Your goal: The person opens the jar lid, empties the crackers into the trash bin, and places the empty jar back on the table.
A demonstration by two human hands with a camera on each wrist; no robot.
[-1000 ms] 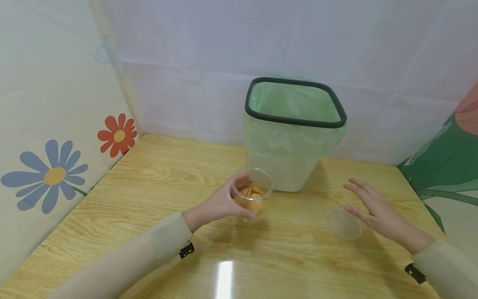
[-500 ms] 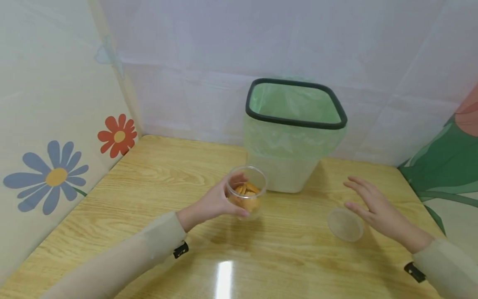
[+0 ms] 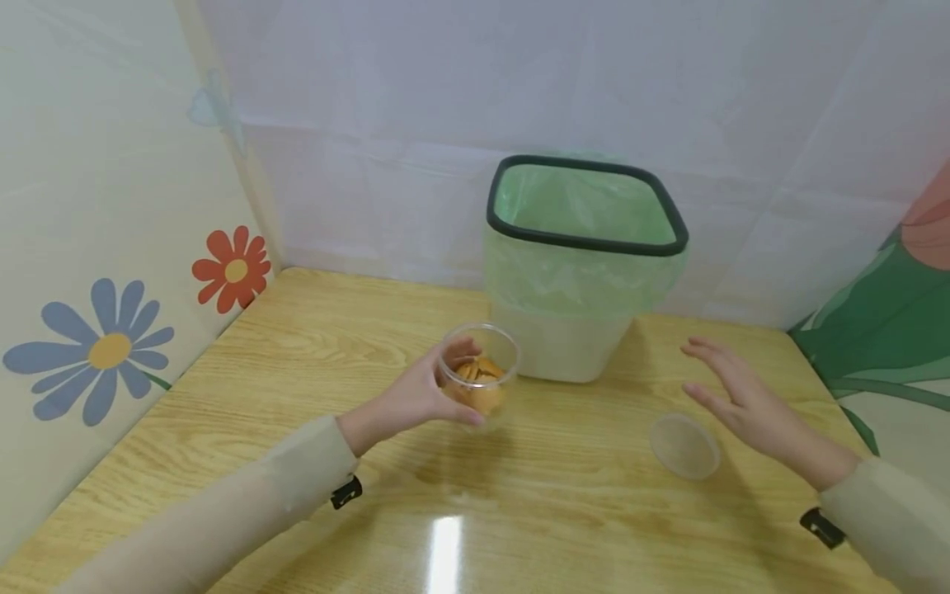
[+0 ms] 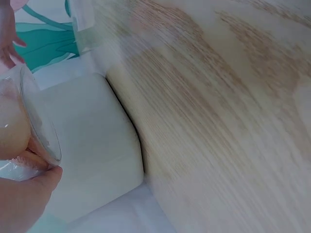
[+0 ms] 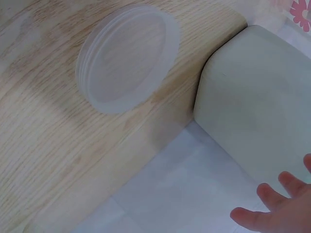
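My left hand (image 3: 419, 394) grips a clear plastic tub (image 3: 482, 351) around its side, the thumb in front and the fingers behind. Inside the tub lie several round orange-brown biscuits (image 3: 484, 394), and its open top faces up. In the left wrist view the thumb (image 4: 31, 194) presses near the rim of the tub (image 4: 41, 116). My right hand (image 3: 764, 421) hovers with fingers spread and holds nothing. Below and to its left, a round translucent lid (image 3: 684, 446) lies flat on the table. The right wrist view shows this lid (image 5: 129, 58) with its ridged edge.
A white waste bin (image 3: 567, 342) with a green liner (image 3: 586, 276) and a dark rim (image 3: 586, 242) stands at the back of the wood-grain table (image 3: 356, 322). Behind it hangs a pale cloth (image 3: 416, 99). A flower-printed sheet (image 3: 104, 190) borders the left side.
My left hand has moved the tub of biscuits a little to the left and slightly away from me. The right hand has risen very slightly; the lid and bin stay put.
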